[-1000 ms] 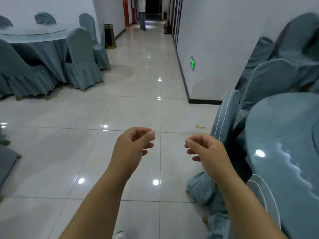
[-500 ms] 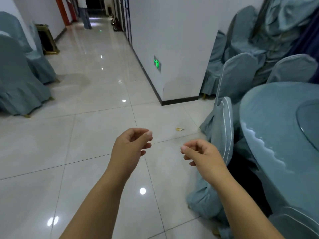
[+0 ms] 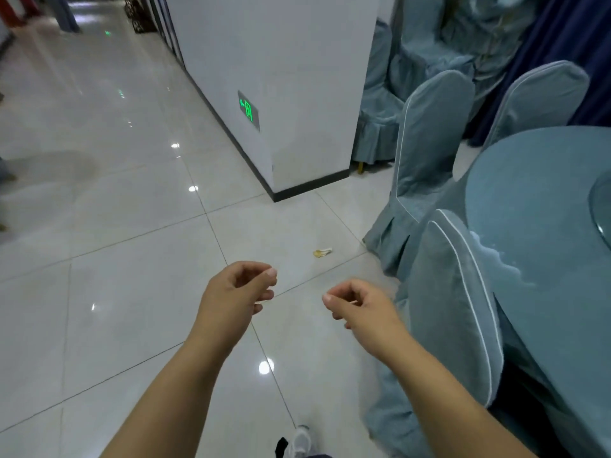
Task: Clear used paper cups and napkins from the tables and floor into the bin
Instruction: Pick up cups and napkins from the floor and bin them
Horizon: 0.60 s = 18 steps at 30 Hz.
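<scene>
Banquet hall, cleanup shift: a person is holding both arms out over the glossy tiled floor [image 3: 132,259], the left hand [image 3: 236,292] and right hand [image 3: 360,307] each hanging in a loose curl w/ nothing plainly in either grip. A pale sliver is showing by each hand's fingers, too small to make out. The nearest task item, 1 small yellowish scrap [image 3: 322,252], is lying on the floor ahead of the right hand, near the skirt of a covered chair [image 3: 429,153] beside the blue tabletop [image 3: 542,193], apart from both hands. The bin is not appearing in shot. Judging from this, the pickup is calling for a crouch close to the scrap & a thumb-and-forefinger pinch, since flat litter on slick tile is likely to be sliding away from a swipe. Only marking: a green-lit exit sign [image 3: 248,110] low on the white wall, showing an arrow & running figure; no words or brands are reading clearly.
</scene>
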Each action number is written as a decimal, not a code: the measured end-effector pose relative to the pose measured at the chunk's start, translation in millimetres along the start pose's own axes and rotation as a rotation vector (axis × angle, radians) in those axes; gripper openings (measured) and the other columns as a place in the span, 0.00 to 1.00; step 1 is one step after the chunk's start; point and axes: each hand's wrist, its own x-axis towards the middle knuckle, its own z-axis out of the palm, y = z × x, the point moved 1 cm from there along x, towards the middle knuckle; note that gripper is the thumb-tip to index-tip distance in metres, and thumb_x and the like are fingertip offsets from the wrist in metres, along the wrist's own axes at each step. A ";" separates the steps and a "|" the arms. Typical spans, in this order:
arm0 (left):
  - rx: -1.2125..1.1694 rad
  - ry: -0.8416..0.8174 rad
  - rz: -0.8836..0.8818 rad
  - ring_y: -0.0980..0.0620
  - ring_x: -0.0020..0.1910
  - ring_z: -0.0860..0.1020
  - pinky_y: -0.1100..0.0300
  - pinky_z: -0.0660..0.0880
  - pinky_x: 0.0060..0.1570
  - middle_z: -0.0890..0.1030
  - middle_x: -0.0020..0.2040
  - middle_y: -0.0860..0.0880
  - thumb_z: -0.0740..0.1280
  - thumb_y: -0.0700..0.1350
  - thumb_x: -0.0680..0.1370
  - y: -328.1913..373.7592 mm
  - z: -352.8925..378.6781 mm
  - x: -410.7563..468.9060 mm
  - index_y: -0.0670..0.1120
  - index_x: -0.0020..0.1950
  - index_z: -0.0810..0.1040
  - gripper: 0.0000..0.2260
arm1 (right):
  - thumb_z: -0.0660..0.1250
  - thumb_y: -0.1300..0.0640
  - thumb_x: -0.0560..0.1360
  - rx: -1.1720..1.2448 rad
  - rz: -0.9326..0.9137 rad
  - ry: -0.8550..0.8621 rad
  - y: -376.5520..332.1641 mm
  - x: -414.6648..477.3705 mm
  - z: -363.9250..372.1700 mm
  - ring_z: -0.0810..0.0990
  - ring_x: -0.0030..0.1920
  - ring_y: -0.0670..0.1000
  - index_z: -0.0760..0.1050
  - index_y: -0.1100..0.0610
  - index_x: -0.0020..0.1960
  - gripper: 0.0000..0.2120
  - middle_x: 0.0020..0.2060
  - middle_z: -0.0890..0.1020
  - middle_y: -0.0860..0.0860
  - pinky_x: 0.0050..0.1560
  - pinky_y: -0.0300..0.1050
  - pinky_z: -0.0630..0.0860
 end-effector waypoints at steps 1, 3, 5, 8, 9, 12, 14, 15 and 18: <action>0.006 -0.001 -0.007 0.49 0.44 0.82 0.55 0.76 0.46 0.84 0.45 0.47 0.68 0.45 0.76 2.4 1.6 20.1 0.48 0.47 0.80 0.03 | 0.70 0.51 0.72 -0.011 0.006 -0.017 -2.3 18.1 3.4 0.80 0.42 0.47 0.77 0.49 0.41 0.04 0.38 0.81 0.44 0.41 0.40 0.73; 0.011 -0.003 -0.029 0.50 0.44 0.82 0.57 0.77 0.45 0.84 0.45 0.48 0.67 0.45 0.76 3.5 5.2 56.1 0.48 0.48 0.80 0.03 | 0.70 0.50 0.73 -0.035 0.026 -0.035 -6.2 49.6 9.1 0.78 0.41 0.44 0.77 0.48 0.42 0.03 0.38 0.80 0.43 0.41 0.38 0.72; 0.028 -0.014 -0.062 0.50 0.44 0.82 0.57 0.77 0.45 0.84 0.45 0.48 0.67 0.45 0.77 1.8 10.2 88.1 0.48 0.48 0.80 0.03 | 0.70 0.50 0.73 -0.031 0.049 -0.052 -5.2 77.1 13.6 0.78 0.41 0.43 0.77 0.48 0.42 0.03 0.38 0.80 0.44 0.41 0.37 0.72; 0.066 -0.052 -0.125 0.50 0.45 0.82 0.55 0.77 0.46 0.84 0.46 0.48 0.67 0.45 0.77 -2.2 20.1 135.0 0.48 0.48 0.80 0.03 | 0.70 0.50 0.72 -0.040 0.113 -0.064 4.5 114.3 18.9 0.78 0.40 0.44 0.77 0.50 0.42 0.04 0.38 0.80 0.45 0.42 0.38 0.73; 0.084 -0.070 -0.137 0.49 0.45 0.82 0.55 0.77 0.47 0.84 0.46 0.48 0.67 0.45 0.77 -2.4 23.7 151.4 0.48 0.48 0.80 0.04 | 0.70 0.50 0.72 -0.043 0.140 -0.050 9.4 127.4 19.8 0.78 0.40 0.44 0.77 0.50 0.42 0.05 0.38 0.80 0.45 0.43 0.39 0.74; 0.131 -0.125 -0.153 0.50 0.45 0.82 0.55 0.77 0.48 0.83 0.46 0.48 0.67 0.45 0.77 -1.4 34.5 199.2 0.47 0.49 0.80 0.04 | 0.71 0.50 0.72 -0.020 0.219 0.008 21.4 162.2 20.8 0.78 0.39 0.44 0.77 0.49 0.41 0.05 0.37 0.80 0.44 0.43 0.39 0.75; 0.171 -0.178 -0.156 0.49 0.44 0.82 0.54 0.77 0.48 0.83 0.45 0.47 0.67 0.44 0.77 -2.1 46.2 242.5 0.46 0.49 0.80 0.04 | 0.71 0.50 0.72 -0.010 0.275 0.066 30.8 194.8 19.7 0.79 0.41 0.45 0.77 0.49 0.41 0.05 0.38 0.80 0.45 0.43 0.38 0.74; 0.189 -0.216 -0.165 0.49 0.44 0.82 0.54 0.77 0.48 0.83 0.45 0.47 0.67 0.44 0.77 -3.0 52.0 264.7 0.46 0.48 0.80 0.04 | 0.71 0.50 0.72 -0.002 0.300 0.100 34.3 210.8 19.6 0.79 0.41 0.47 0.77 0.49 0.41 0.05 0.38 0.80 0.45 0.43 0.39 0.75; 0.284 -0.348 -0.172 0.49 0.44 0.81 0.55 0.77 0.47 0.83 0.45 0.47 0.67 0.45 0.77 -2.5 73.5 329.8 0.47 0.47 0.79 0.03 | 0.70 0.50 0.72 0.047 0.398 0.221 43.6 254.0 16.1 0.79 0.43 0.48 0.76 0.49 0.41 0.05 0.38 0.79 0.45 0.42 0.38 0.74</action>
